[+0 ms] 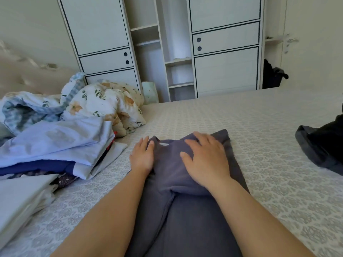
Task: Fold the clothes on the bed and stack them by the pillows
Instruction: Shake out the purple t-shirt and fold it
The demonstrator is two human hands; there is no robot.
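Observation:
A grey-purple garment (pixel 185 210) lies lengthwise on the bed in front of me, its far end folded over. My left hand (pixel 142 156) rests flat on the garment's left edge with fingers straight. My right hand (pixel 205 160) presses flat on the folded far part, fingers spread. A stack of folded clothes (pixel 55 145), light blue on top and dark blue beneath, sits at the left beside a floral pillow (pixel 109 102). A dark garment (pixel 323 145) lies crumpled at the right edge of the bed.
The patterned bedspread (pixel 259 136) stretches between the piles. Pale folded bedding (pixel 20 201) lies at the near left. A white wardrobe (pixel 222 52) with open shelves stands beyond the bed. A door (pixel 311 43) is at the far right.

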